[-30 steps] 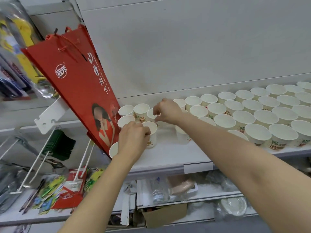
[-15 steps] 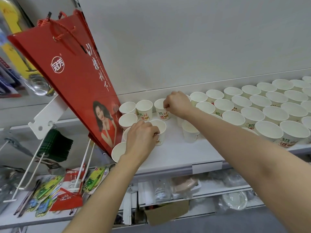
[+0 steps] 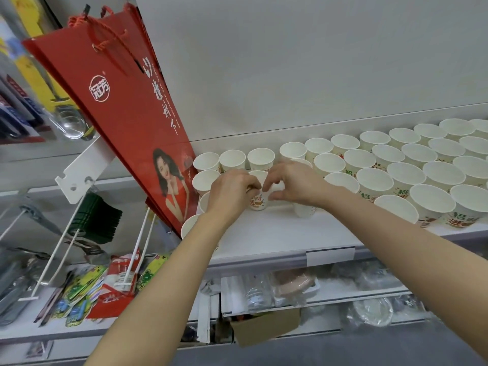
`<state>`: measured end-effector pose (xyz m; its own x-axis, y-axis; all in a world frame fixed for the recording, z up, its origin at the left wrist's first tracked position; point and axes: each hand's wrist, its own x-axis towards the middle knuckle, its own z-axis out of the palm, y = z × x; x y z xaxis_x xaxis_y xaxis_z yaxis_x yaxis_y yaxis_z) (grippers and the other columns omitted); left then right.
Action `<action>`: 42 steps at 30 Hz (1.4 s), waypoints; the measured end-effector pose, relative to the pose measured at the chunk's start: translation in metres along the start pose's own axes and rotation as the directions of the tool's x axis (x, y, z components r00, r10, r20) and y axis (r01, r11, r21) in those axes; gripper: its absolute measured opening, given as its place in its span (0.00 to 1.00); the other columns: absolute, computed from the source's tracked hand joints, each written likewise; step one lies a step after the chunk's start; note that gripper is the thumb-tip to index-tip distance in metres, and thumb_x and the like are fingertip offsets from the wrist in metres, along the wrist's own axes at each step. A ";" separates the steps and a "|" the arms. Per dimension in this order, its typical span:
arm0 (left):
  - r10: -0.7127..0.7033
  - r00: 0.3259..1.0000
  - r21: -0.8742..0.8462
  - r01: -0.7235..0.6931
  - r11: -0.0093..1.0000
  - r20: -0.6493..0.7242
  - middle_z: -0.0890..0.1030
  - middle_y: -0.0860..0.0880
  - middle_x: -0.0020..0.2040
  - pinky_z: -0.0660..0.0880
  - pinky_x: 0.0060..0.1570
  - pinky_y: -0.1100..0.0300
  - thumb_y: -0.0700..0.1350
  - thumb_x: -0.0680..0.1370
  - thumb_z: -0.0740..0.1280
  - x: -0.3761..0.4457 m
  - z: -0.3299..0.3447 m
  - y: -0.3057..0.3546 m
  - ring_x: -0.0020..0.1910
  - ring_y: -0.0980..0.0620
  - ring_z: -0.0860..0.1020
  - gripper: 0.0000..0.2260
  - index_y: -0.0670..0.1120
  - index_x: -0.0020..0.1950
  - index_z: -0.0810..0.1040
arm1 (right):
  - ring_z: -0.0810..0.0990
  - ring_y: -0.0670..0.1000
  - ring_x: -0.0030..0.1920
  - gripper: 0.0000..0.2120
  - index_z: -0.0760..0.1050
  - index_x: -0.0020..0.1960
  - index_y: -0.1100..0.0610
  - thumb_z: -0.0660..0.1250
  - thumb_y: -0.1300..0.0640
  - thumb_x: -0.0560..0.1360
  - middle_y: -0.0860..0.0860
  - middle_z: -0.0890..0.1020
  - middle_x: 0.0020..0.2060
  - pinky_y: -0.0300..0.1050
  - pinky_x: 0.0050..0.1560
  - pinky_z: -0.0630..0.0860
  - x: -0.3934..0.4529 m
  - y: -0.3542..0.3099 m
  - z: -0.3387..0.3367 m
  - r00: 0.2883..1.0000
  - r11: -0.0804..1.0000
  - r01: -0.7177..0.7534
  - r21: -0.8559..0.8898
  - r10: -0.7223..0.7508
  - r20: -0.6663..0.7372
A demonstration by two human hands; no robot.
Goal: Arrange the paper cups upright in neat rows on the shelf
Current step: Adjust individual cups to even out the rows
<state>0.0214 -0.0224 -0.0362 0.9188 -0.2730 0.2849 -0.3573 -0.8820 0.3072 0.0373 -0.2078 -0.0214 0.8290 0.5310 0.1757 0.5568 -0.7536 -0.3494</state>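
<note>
Many white paper cups (image 3: 405,173) with red and green print stand upright in rows on the right part of the white shelf (image 3: 277,233). Three more stand along the back left (image 3: 233,159), and others run down the left edge (image 3: 205,178). My left hand (image 3: 232,191) pinches the rim of one upright paper cup (image 3: 257,203) in the shelf's middle left. My right hand (image 3: 295,183) is just right of that cup, thumb and forefinger apart and curved at its side. Another cup (image 3: 303,211) stands under my right wrist, partly hidden.
A red paper gift bag (image 3: 137,122) hangs slanted just left of the cups and hides part of the left-edge ones. White peg hooks (image 3: 66,239) with packaged goods stick out at the lower left. Below the shelf lie plastic-wrapped items and a cardboard box (image 3: 264,326).
My right hand has let go of a back-row cup and come forward and left to the cup my left hand holds. My left hand has stayed on that cup.
</note>
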 end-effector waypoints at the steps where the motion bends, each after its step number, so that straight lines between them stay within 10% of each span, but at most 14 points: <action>1: -0.001 1.000 -0.026 0.002 1.000 0.007 0.81 0.54 0.45 0.70 0.42 0.57 0.47 0.75 0.71 0.003 0.000 0.002 0.50 0.53 0.77 0.04 0.53 0.48 0.84 | 0.74 0.46 0.46 0.07 0.83 0.45 0.49 0.75 0.54 0.68 0.44 0.78 0.41 0.40 0.41 0.64 0.000 0.001 0.002 0.999 1.000 -0.004 -0.026 0.003 -0.034; 12: -0.066 0.998 -0.182 0.063 0.981 -0.013 0.83 0.56 0.41 0.76 0.45 0.53 0.43 0.73 0.71 0.021 -0.002 -0.014 0.43 0.55 0.79 0.05 0.52 0.43 0.84 | 0.74 0.55 0.49 0.05 0.82 0.45 0.49 0.71 0.54 0.70 0.53 0.79 0.41 0.46 0.44 0.64 0.025 0.005 0.012 0.997 0.977 -0.068 -0.200 0.059 -0.048; 19: -0.177 0.984 0.165 0.173 0.971 0.007 0.80 0.47 0.55 0.72 0.50 0.53 0.45 0.75 0.72 0.064 -0.004 -0.036 0.57 0.44 0.76 0.13 0.49 0.60 0.81 | 0.73 0.52 0.48 0.04 0.82 0.43 0.52 0.71 0.57 0.68 0.50 0.79 0.37 0.43 0.38 0.58 0.020 0.019 0.003 0.996 0.970 -0.077 -0.230 0.067 -0.052; 25: -0.212 0.973 0.366 0.164 0.916 0.096 0.80 0.44 0.49 0.69 0.42 0.58 0.37 0.71 0.68 0.080 0.009 -0.035 0.52 0.42 0.78 0.12 0.45 0.52 0.84 | 0.73 0.50 0.49 0.08 0.82 0.48 0.49 0.72 0.55 0.69 0.46 0.73 0.37 0.41 0.39 0.60 0.014 0.020 0.002 0.992 0.983 -0.107 -0.151 0.096 -0.084; 35: -0.064 0.992 0.250 0.091 0.964 -0.112 0.81 0.46 0.47 0.63 0.43 0.57 0.45 0.75 0.68 0.058 -0.057 0.008 0.51 0.43 0.74 0.06 0.49 0.49 0.84 | 0.77 0.46 0.42 0.07 0.82 0.48 0.50 0.73 0.56 0.70 0.43 0.83 0.42 0.44 0.48 0.73 0.003 0.009 -0.026 0.891 0.954 -0.100 0.282 0.212 -0.401; 42: 0.101 0.975 -0.037 -0.096 0.995 0.199 0.82 0.51 0.40 0.74 0.43 0.52 0.51 0.73 0.73 0.036 -0.104 0.058 0.44 0.50 0.79 0.05 0.50 0.45 0.83 | 0.76 0.47 0.47 0.15 0.81 0.53 0.50 0.77 0.54 0.66 0.44 0.81 0.51 0.34 0.46 0.67 -0.020 -0.006 -0.062 0.893 0.940 0.068 0.335 0.092 -0.440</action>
<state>0.0165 -0.0438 0.0866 0.8928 -0.4318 0.1286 -0.4497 -0.8368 0.3123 0.0207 -0.2373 0.0343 0.8152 0.2343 0.5298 0.5618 -0.5427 -0.6244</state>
